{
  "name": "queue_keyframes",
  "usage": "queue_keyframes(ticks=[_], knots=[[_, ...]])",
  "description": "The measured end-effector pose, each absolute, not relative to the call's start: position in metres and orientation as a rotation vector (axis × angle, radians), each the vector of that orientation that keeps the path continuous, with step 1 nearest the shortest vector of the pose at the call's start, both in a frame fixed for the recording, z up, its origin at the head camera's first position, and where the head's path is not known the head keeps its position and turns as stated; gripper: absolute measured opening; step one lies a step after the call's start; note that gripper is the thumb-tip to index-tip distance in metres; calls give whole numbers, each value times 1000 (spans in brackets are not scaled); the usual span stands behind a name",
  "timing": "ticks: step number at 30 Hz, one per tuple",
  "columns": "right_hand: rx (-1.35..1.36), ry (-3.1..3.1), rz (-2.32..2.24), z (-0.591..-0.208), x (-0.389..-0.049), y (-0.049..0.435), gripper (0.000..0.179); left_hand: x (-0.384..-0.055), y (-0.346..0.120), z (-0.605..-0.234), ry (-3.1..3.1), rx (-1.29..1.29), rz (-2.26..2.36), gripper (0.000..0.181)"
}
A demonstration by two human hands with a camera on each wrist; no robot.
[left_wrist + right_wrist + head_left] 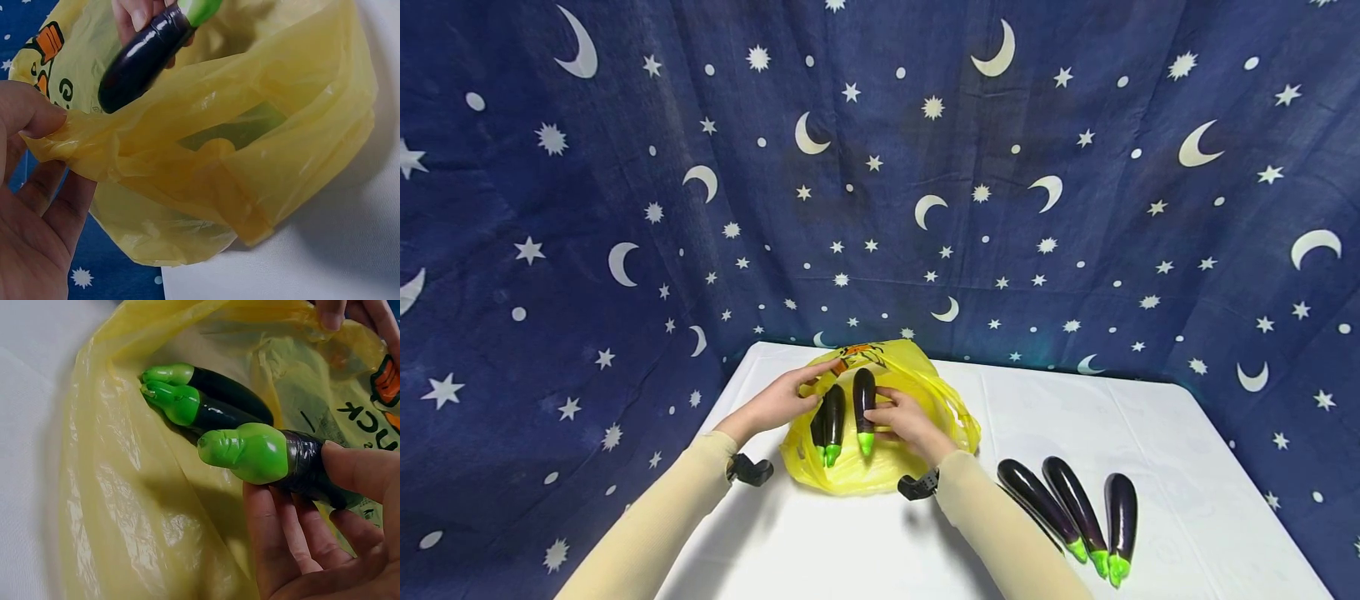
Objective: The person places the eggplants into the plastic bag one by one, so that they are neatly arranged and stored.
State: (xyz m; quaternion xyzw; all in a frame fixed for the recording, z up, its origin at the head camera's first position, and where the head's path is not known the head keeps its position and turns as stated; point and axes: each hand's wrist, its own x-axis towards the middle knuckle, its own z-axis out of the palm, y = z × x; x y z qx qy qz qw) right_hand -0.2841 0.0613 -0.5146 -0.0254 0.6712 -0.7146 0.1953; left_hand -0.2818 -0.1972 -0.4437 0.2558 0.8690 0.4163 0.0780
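My right hand (908, 421) grips a dark purple eggplant (864, 404) with a bright green stem end, holding it over the mouth of a yellow plastic bag (917, 362). In the right wrist view the thumb lies on one side of this eggplant (306, 459) and the fingers curl under it. Two other eggplants (222, 412) lie side by side inside the bag, green ends toward the near side. The left hand (781, 402) pinches the bag's rim at the left; in the left wrist view the thumb (37, 115) presses the gathered plastic against the fingers.
On the white table (1187, 442) to the right lie several more eggplants (1078, 508), one partly hidden by my right sleeve. A dark blue curtain (880, 208) with moons and stars hangs behind and to the left of the table. Each wrist wears a black device (750, 470).
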Motion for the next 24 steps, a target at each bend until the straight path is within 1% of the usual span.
queue_keyframes(ticks=[14,24], knots=[[-77,1979,-1960,-527,-286,41,71,-282,-199,-444,2596,747,1262,70],[-63,2051,-1927,-529,-291,35,74,-283,-199,-447,2588,788,1275,69]])
